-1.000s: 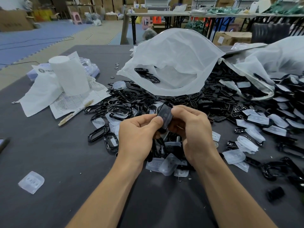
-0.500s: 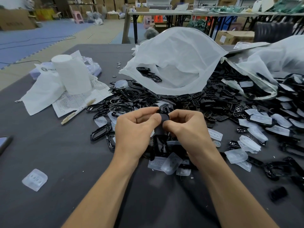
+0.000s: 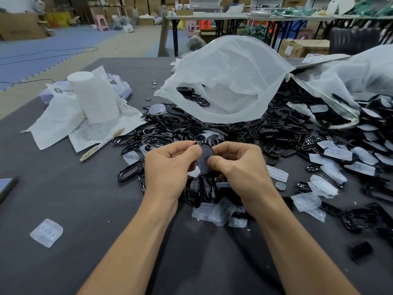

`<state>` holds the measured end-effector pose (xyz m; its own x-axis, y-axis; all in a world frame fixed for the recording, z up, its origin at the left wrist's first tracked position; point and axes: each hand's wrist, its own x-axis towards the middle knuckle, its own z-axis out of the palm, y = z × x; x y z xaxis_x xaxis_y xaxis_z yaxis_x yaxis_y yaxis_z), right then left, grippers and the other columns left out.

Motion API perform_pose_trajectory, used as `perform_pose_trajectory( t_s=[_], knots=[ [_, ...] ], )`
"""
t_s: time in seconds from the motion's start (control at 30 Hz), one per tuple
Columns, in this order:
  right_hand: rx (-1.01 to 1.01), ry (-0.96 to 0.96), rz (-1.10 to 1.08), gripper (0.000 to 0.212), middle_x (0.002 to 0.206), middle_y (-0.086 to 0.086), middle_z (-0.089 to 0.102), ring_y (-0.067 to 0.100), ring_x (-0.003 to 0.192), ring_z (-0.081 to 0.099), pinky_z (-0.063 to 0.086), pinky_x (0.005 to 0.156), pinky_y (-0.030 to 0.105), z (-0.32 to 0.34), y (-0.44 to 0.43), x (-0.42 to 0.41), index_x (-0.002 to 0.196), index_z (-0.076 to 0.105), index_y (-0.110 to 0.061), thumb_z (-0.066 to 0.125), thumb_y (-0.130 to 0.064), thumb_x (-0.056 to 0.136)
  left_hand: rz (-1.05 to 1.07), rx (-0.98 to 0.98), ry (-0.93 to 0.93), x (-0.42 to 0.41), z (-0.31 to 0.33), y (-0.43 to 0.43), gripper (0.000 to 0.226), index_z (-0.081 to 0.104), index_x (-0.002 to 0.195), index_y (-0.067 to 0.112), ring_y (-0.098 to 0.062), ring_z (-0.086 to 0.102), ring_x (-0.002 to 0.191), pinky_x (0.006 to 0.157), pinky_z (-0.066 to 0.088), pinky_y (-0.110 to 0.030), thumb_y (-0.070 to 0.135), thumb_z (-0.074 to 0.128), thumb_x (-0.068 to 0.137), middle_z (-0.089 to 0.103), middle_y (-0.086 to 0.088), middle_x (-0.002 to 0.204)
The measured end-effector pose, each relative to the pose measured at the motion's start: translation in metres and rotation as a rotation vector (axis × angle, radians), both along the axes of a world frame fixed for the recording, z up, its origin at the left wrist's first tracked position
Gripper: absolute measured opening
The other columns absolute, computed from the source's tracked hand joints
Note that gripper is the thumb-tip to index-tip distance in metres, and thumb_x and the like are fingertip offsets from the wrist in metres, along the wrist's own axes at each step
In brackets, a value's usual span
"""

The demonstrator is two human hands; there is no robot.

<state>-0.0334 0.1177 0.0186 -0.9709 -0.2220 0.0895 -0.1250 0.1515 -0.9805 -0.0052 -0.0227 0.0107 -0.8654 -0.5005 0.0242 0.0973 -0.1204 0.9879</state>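
My left hand and my right hand meet above the dark table, both pinching one small black plastic piece between thumbs and fingers. The piece is flat and dark with a rounded top; most of it is hidden by my thumbs. Under the hands lies a heap of black plastic frames and several translucent clear covers.
A big open white bag with black parts inside lies behind the heap. More black parts and clear covers spread right. Left are a white roll, papers, a pen; one clear cover lies near left. A coin sits right of my hand.
My hands drew closer together around the black piece and turned it; the thumbs now press its face. The view shifted slightly.
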Motion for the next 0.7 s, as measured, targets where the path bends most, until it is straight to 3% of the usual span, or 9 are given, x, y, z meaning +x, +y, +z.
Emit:
perform_pose_trajectory(
  t_s=[0.2, 0.4, 0.53, 0.7],
  knots=[
    [0.012, 0.051, -0.067, 0.016, 0.072, 0.002, 0.077, 0.028, 0.075, 0.076, 0.063, 0.077, 0.054, -0.0024, 0.0016, -0.0044, 0.077, 0.081, -0.023, 0.068, -0.022, 0.068, -0.142, -0.014, -0.006, 0.0033, 0.0068, -0.0035, 0.031, 0.084, 0.086, 0.014, -0.015, 0.066, 0.061, 0.063, 0.056, -0.021, 0.013, 0.063, 0.064, 0.076, -0.016, 0.073],
    [0.028, 0.092, -0.069, 0.015, 0.071, -0.002, 0.077, 0.026, 0.071, 0.075, 0.062, 0.073, 0.054, -0.0038, 0.0019, -0.0038, 0.079, 0.082, -0.029, 0.071, -0.026, 0.07, -0.13, -0.16, -0.002, 0.0044, 0.0039, -0.006, 0.015, 0.083, 0.077, 0.026, -0.011, 0.072, 0.063, 0.061, 0.054, -0.018, 0.018, 0.077, 0.067, 0.078, -0.003, 0.072],
    [-0.017, 0.084, -0.094, 0.016, 0.074, -0.002, 0.078, 0.026, 0.074, 0.075, 0.063, 0.075, 0.053, -0.0036, 0.0016, -0.0036, 0.081, 0.082, -0.032, 0.071, -0.026, 0.071, -0.105, -0.2, -0.004, 0.0051, 0.0034, -0.0059, 0.016, 0.082, 0.076, 0.037, -0.015, 0.076, 0.064, 0.06, 0.055, -0.02, 0.024, 0.079, 0.067, 0.078, -0.001, 0.071],
    [-0.079, 0.024, -0.063, 0.016, 0.083, 0.001, 0.08, 0.025, 0.081, 0.076, 0.064, 0.08, 0.048, -0.0042, 0.0009, -0.0043, 0.088, 0.082, -0.026, 0.08, -0.024, 0.073, -0.072, -0.125, -0.027, 0.0034, 0.0019, -0.0055, 0.011, 0.083, 0.083, 0.015, -0.017, 0.074, 0.061, 0.056, 0.054, -0.021, 0.017, 0.079, 0.073, 0.078, -0.008, 0.072]
  ],
)
